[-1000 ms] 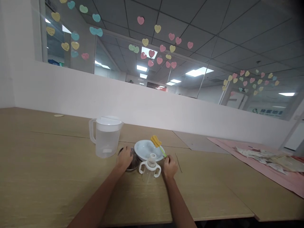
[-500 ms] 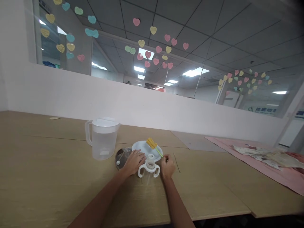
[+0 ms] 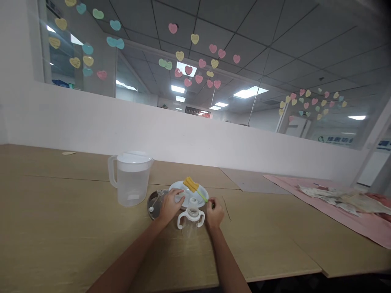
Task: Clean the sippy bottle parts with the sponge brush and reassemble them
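Pinches the green handle (image 3: 202, 196) of a sponge brush (image 3: 191, 184) between thumb and fingertips of the right hand (image 3: 214, 212), with the other fingers curled in toward the palm. Holds the brush at a slant, yellow sponge head up and to the left, over a pale bowl (image 3: 173, 188). Cannot tell of any contact between sponge and bowl. Reaches with the left hand (image 3: 170, 207) to the left, near part of the bowl, palm turned right, thumb and forefinger curved and parted with a visible gap. Cannot tell the exact pose of the remaining left fingers, nor of any clear item between them. Has a clear bottle (image 3: 190, 231) upright between the two hands, nearer than the bowl, topped by a white collar (image 3: 191, 215) with two curved side handles. Has a round dark dish (image 3: 153, 212) just left of the left hand, with a clear piece and a small white tip (image 3: 151, 209) inside. Farther left, shows a translucent pitcher (image 3: 132, 181), upright, lidded, handle to the left. To the right of the right hand, shows a thin rod (image 3: 226, 208) flat on the wooden table (image 3: 76, 228). At far right, shows a pink cloth (image 3: 308, 198) under crumpled packets (image 3: 330, 199), beside a grey sheet (image 3: 259, 183).
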Demonstrator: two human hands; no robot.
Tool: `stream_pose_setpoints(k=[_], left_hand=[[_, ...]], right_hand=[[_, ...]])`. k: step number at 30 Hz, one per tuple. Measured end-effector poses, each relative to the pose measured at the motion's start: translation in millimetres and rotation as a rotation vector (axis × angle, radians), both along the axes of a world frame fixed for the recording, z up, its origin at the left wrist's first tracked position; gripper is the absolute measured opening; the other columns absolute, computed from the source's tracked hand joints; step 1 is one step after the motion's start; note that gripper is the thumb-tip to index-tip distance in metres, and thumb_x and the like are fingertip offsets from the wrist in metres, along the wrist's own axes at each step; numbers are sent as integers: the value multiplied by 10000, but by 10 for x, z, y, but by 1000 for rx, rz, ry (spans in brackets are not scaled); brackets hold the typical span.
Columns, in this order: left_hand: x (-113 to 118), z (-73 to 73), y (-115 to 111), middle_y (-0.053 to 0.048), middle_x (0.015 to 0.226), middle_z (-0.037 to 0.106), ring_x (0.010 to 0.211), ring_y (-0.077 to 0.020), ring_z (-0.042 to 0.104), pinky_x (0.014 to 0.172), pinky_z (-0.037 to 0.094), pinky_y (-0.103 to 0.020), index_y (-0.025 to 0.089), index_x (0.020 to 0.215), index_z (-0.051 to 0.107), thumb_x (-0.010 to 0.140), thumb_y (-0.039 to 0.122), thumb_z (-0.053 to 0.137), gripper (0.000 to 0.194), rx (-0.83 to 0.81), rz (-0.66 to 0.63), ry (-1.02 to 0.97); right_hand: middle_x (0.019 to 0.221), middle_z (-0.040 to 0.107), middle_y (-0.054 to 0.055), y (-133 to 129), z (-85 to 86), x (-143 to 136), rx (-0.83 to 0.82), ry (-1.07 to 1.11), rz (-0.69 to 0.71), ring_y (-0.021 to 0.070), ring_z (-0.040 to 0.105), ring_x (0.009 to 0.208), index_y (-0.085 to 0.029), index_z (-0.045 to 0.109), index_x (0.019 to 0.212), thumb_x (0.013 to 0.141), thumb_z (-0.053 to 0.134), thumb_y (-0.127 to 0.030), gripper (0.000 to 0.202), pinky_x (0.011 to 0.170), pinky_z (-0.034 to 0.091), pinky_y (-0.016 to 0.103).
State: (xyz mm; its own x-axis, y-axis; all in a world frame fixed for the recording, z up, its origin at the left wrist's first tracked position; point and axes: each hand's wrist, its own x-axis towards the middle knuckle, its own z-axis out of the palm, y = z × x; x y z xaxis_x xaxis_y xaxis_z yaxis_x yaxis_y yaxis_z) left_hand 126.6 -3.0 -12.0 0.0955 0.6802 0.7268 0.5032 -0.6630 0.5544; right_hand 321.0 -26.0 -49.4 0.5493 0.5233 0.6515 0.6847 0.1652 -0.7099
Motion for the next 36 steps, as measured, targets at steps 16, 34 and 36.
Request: stream_pose_setpoints(k=[16, 34, 36], left_hand=[[-77, 60, -78, -73, 1020, 619, 947, -214, 606, 859, 491, -369, 212, 1122, 588, 916, 280, 439, 263, 99, 97, -21], [-301, 13, -37, -85, 849, 676, 861, -229, 606, 823, 403, -343, 191, 901, 621, 856, 155, 405, 224, -71, 422, 382], [-305, -27, -13, -79, 837, 681, 801, -219, 620, 758, 414, -319, 194, 871, 617, 843, 141, 401, 224, -137, 393, 400]], right_hand=[[583, 613, 72, -33, -49, 31, -35, -156, 28, 143, 465, 537, -156, 658, 653, 781, 347, -367, 397, 533, 234, 242], [843, 638, 84, -23, 38, 34, -16, 51, -108, 208, 538, 729, -174, 592, 955, 804, 357, -368, 340, 600, 315, 271], [889, 638, 92, -23, 24, 42, 31, 25, -80, 214, 549, 784, -173, 587, 959, 780, 361, -332, 329, 638, 347, 280]])
